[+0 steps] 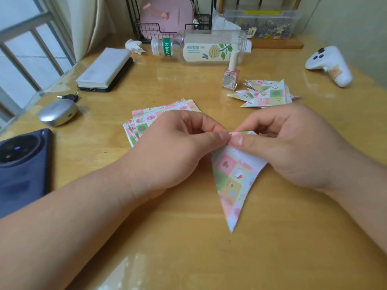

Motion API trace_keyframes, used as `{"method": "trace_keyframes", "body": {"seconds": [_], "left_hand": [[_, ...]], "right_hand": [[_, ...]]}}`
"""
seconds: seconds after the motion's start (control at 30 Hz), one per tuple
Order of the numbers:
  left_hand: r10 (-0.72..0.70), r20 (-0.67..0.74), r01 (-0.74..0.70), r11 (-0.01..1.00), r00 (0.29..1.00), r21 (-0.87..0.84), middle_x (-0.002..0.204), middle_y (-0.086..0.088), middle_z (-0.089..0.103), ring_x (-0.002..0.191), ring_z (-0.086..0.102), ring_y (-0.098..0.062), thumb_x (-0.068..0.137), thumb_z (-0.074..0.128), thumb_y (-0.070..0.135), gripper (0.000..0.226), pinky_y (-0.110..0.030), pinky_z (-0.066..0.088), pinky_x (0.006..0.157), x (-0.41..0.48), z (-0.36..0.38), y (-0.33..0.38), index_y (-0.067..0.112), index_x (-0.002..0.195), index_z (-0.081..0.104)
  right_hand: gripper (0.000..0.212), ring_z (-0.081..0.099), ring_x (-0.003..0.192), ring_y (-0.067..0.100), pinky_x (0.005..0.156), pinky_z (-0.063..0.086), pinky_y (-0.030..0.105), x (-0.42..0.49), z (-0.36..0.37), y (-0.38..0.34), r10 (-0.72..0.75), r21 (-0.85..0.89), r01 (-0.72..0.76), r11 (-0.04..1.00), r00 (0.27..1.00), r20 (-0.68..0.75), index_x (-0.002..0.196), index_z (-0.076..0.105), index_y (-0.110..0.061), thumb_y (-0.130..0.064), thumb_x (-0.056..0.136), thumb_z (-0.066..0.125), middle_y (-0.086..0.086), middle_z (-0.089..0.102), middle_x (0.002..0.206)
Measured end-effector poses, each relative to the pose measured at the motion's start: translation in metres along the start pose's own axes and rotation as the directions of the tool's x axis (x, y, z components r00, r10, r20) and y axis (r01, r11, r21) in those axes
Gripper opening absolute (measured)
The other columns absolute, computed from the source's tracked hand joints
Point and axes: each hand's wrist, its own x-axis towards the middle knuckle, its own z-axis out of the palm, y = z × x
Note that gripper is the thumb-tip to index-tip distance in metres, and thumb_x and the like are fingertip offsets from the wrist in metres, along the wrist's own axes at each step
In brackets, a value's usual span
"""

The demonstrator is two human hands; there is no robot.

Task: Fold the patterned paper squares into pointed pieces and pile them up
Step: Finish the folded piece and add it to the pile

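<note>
A folded patterned paper piece (232,181) with a long point toward me is held over the table's middle. My left hand (176,147) and my right hand (293,147) both pinch its top edge, thumbs meeting there. Behind my left hand lies a stack of flat patterned paper squares (146,118), partly hidden by the hand. A pile of folded pointed pieces (266,94) lies at the back right.
On the wooden table (188,237) are a pink nail polish bottle (231,74), a lying plastic bottle (201,48), a book on a tablet (104,70), a silver earbud case (57,111), a dark phone (21,164) and a white controller (328,64).
</note>
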Motion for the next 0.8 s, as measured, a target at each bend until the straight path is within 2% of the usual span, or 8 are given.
{"method": "trace_keyframes", "body": {"seconds": [0.13,0.23,0.3,0.4,0.53,0.63,0.77,0.8], "left_hand": [[-0.005,0.000,0.005,1.000,1.000,0.028,0.076,-0.015,0.075,0.075,0.070,-0.035,0.075,0.064,0.022,0.015,-0.057,0.056,0.086,-0.001,-0.001,0.002,0.015,0.073,0.076],[-0.013,-0.009,0.014,1.000,1.000,0.021,0.073,-0.017,0.074,0.069,0.069,-0.030,0.073,0.063,0.020,0.015,-0.054,0.056,0.083,-0.001,0.001,0.002,0.014,0.071,0.076],[-0.022,-0.019,0.023,1.000,1.000,0.006,0.073,-0.018,0.073,0.067,0.068,-0.028,0.072,0.063,0.019,0.015,-0.054,0.056,0.082,-0.001,0.001,0.003,0.011,0.070,0.076],[-0.029,-0.022,0.029,0.999,0.999,0.015,0.071,-0.018,0.073,0.066,0.067,-0.026,0.071,0.065,0.021,0.018,-0.052,0.056,0.080,0.000,0.000,0.004,0.006,0.072,0.076],[-0.033,-0.015,0.034,0.999,0.999,0.026,0.068,-0.016,0.073,0.063,0.068,-0.022,0.071,0.065,0.020,0.019,-0.040,0.055,0.075,0.001,-0.002,0.004,0.004,0.072,0.076],[-0.035,-0.002,0.035,0.999,0.999,0.007,0.066,-0.017,0.072,0.062,0.067,-0.025,0.071,0.064,0.018,0.017,-0.039,0.055,0.075,0.001,-0.003,0.004,0.005,0.068,0.075],[-0.031,-0.004,0.031,0.999,1.000,-0.019,0.063,-0.017,0.068,0.060,0.064,-0.027,0.070,0.063,0.013,0.016,-0.040,0.055,0.074,0.001,-0.008,0.005,0.010,0.057,0.072],[-0.032,-0.016,0.032,0.999,0.999,-0.023,0.063,-0.016,0.068,0.060,0.064,-0.027,0.069,0.064,0.013,0.014,-0.038,0.054,0.072,0.002,-0.009,0.004,0.010,0.058,0.072]], "right_hand": [[0.021,0.064,0.075,0.035,0.065,0.050,0.043,0.000,-0.004,0.000,-0.012,0.020,0.012,1.000,1.000,0.007,0.075,0.075,-0.013,-0.032,0.076,0.068,0.014,0.072,0.075],[0.019,0.066,0.073,0.025,0.063,0.049,0.034,-0.001,-0.002,0.000,-0.040,-0.024,0.040,0.999,0.999,0.007,0.074,0.075,-0.017,-0.033,0.077,0.066,0.006,0.072,0.073],[0.016,0.066,0.072,0.020,0.064,0.049,0.032,-0.002,-0.001,-0.001,-0.043,-0.036,0.042,0.998,0.999,-0.008,0.074,0.076,-0.019,-0.032,0.078,0.066,0.002,0.073,0.073],[0.015,0.068,0.073,0.018,0.067,0.051,0.037,-0.003,0.000,-0.002,-0.048,-0.036,0.047,0.998,0.998,-0.033,0.074,0.077,-0.020,-0.030,0.077,0.067,0.000,0.074,0.073],[0.018,0.068,0.077,0.031,0.070,0.054,0.050,-0.003,0.000,-0.002,-0.045,-0.019,0.044,0.999,0.998,-0.036,0.076,0.079,-0.016,-0.032,0.076,0.069,0.007,0.075,0.075],[0.018,0.069,0.079,0.035,0.072,0.054,0.053,-0.002,-0.004,-0.001,-0.033,0.008,0.033,0.999,0.999,-0.027,0.078,0.080,-0.016,-0.030,0.076,0.070,0.009,0.075,0.076],[0.003,0.069,0.069,0.016,0.064,0.051,0.032,-0.002,-0.010,-0.002,-0.018,0.053,0.021,0.998,0.998,-0.065,0.076,0.080,-0.019,-0.022,0.076,0.078,0.003,0.076,0.075],[0.005,0.066,0.068,0.014,0.063,0.049,0.028,-0.001,-0.013,-0.001,-0.011,0.076,0.019,0.997,0.995,-0.103,0.073,0.079,-0.018,-0.018,0.078,0.079,0.004,0.076,0.074]]}}
